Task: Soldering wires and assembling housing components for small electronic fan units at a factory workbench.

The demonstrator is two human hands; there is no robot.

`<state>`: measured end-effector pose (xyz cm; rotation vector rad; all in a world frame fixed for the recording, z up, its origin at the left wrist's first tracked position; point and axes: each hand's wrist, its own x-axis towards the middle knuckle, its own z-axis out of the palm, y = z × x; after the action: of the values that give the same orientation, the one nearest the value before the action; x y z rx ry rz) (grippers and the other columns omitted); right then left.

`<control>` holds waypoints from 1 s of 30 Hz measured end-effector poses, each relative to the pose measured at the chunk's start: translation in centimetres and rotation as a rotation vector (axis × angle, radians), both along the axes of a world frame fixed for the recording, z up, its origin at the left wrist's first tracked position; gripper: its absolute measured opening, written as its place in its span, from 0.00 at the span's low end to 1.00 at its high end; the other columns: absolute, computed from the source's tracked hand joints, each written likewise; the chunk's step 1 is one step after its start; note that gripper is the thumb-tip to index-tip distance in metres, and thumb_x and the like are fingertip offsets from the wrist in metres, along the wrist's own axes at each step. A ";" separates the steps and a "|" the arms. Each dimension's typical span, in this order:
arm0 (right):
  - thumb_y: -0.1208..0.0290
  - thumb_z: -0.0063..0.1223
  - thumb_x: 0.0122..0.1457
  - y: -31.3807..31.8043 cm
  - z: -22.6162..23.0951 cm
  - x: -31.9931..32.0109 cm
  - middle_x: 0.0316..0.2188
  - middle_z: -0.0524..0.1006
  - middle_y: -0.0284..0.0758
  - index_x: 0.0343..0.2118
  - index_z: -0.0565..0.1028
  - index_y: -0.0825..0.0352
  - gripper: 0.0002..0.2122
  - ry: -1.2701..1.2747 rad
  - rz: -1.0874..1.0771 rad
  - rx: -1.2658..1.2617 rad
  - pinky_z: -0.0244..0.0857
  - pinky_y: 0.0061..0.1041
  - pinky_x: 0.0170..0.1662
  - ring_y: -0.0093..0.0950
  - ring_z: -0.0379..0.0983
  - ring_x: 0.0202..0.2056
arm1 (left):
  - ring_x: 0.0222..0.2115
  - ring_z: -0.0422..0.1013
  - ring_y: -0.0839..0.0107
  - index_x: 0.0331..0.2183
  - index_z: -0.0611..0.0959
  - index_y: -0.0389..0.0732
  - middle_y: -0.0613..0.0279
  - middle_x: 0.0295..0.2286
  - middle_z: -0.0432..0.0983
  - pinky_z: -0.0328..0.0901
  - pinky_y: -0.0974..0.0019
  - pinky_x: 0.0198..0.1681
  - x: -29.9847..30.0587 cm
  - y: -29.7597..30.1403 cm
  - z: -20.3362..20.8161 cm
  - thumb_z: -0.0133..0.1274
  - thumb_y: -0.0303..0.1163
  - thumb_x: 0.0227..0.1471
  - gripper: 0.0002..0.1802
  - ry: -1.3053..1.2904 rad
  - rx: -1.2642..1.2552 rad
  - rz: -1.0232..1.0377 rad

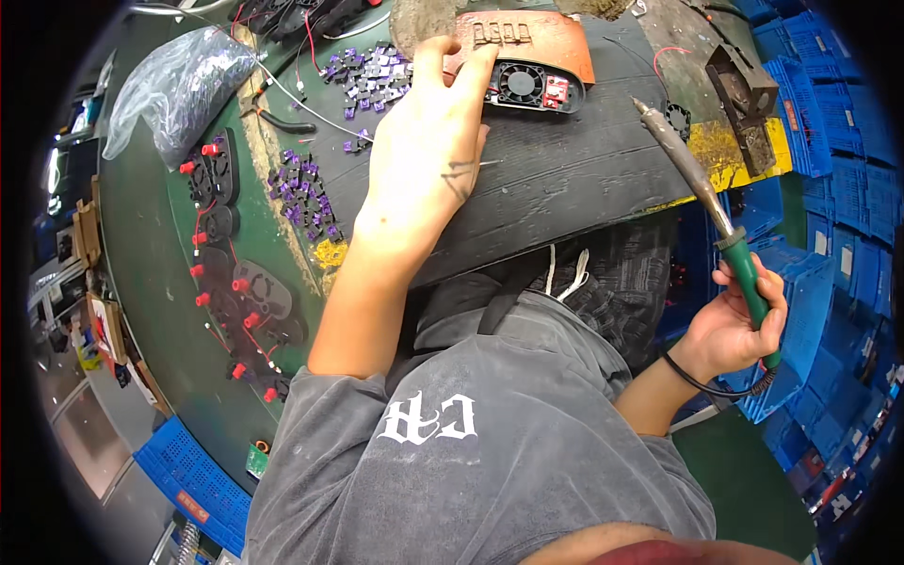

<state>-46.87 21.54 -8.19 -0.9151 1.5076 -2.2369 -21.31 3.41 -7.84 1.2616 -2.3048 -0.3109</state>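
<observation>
My right hand (736, 325) grips the green handle of a soldering iron (706, 193), its bare metal tip pointing up and left over the bench. At the bench's far side, my left hand (424, 132) closes over the left end of a black oval fan housing (535, 106). A small black fan (520, 85) and a little red-and-white part (556, 91) sit in that housing. Directly behind it stands an orange-brown curved block (556, 42) with a row of metal loops on top. My left hand hides the housing's left end.
Purple-and-black small parts (303, 193) lie in piles left of my arm. Farther left are cutters (282, 123), a clear plastic bag (179, 94) and wired black housings (221, 169). A rusty metal stand (744, 104) and blue bins (786, 292) are on the right.
</observation>
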 end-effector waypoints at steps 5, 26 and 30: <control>0.60 0.35 0.60 0.9 -1.3 -1.3 0.36 0.76 0.45 0.33 0.76 0.71 0.20 -0.052 0.068 -0.017 0.73 0.29 0.32 0.39 0.77 0.28 | 0.42 0.71 0.53 0.50 0.71 0.40 0.52 0.47 0.68 0.69 0.59 0.42 -0.7 -0.8 -0.8 0.61 0.23 0.39 0.32 -0.066 -0.077 -0.050; 0.62 0.34 0.60 3.2 -2.4 -3.4 0.36 0.76 0.46 0.32 0.76 0.72 0.19 -0.172 -0.017 -0.043 0.74 0.28 0.32 0.39 0.77 0.28 | 0.32 0.70 0.67 0.44 0.78 0.40 0.61 0.36 0.72 0.65 0.69 0.34 4.2 5.4 8.2 0.66 0.27 0.34 0.30 0.031 0.196 0.068; 0.62 0.33 0.61 3.1 -2.8 -3.2 0.36 0.76 0.46 0.33 0.75 0.72 0.19 -0.158 -0.060 -0.024 0.74 0.27 0.32 0.37 0.77 0.28 | 0.24 0.61 0.78 0.43 0.80 0.39 0.68 0.30 0.71 0.59 0.75 0.28 9.5 4.3 9.7 0.68 0.32 0.35 0.29 0.002 0.393 0.252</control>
<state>-50.07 24.61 -11.01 -0.6894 1.4578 -2.3144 -11.80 7.69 1.91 1.7191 -2.1138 -0.6992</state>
